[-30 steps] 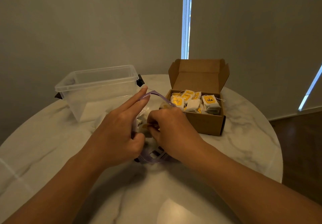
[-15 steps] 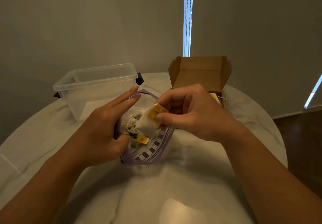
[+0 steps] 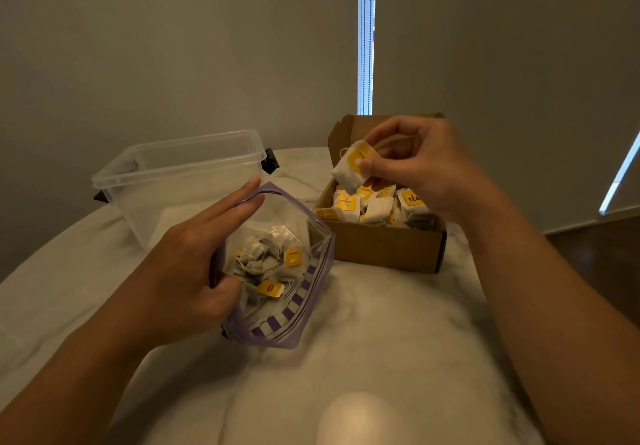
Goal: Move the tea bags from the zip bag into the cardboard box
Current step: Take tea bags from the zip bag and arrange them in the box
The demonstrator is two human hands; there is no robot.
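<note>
Right hand (image 3: 426, 167) pinches one tea bag (image 3: 351, 167) between thumb and fingertips, just above the open cardboard box (image 3: 388, 247) with its pile. Left hand (image 3: 187, 271) grips the zip bag (image 3: 304, 292) by its rim, mouth held wide, several more inside. Next call, I'd say: lower it, let go over the pile, then reach in for another.

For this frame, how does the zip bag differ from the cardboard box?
The zip bag is clear, soft plastic with purple edging; the cardboard box is stiff, opaque brown. The left hand holds the zip bag open, while the cardboard box stands by itself, flap up. Tea bags lie jumbled in the zip bag but packed closely in the cardboard box. Both are open, on the marble table.
</note>
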